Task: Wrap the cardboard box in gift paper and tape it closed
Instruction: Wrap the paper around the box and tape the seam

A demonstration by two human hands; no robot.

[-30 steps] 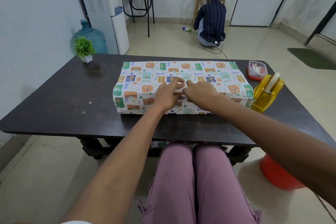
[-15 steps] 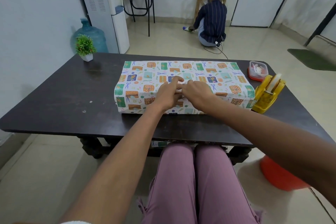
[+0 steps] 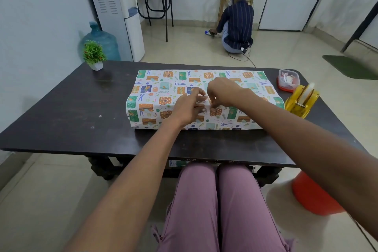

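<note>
- since a moment ago, right hand [image 3: 222, 91] has lifted off the paper, its fingers curled down, pinching at the seam.
- left hand [image 3: 187, 108] fingers lie straight, pressing the box [image 3: 155, 98] on the bench [image 3: 61, 108].
- box top looks wrapped; ends unclear. tape dispenser [image 3: 300, 101] waits right of the fingers.

– What colours does the wrapped box [image 3: 204, 98] in the middle of the frame show?
– White paper printed with orange, green and teal parcels and blue scissors.
– And the table [image 3: 71, 104] under it?
– Very dark brown, nearly black.
– At the right edge?
– A yellow tape dispenser [image 3: 300, 101], and above it a clear tub with a red base [image 3: 288, 81].
– Upper left?
– A green plant in a white pot [image 3: 94, 55], before a blue-green water jug [image 3: 102, 42].
– Bottom of the frame?
– Mauve-pink trousers [image 3: 214, 210].
</note>
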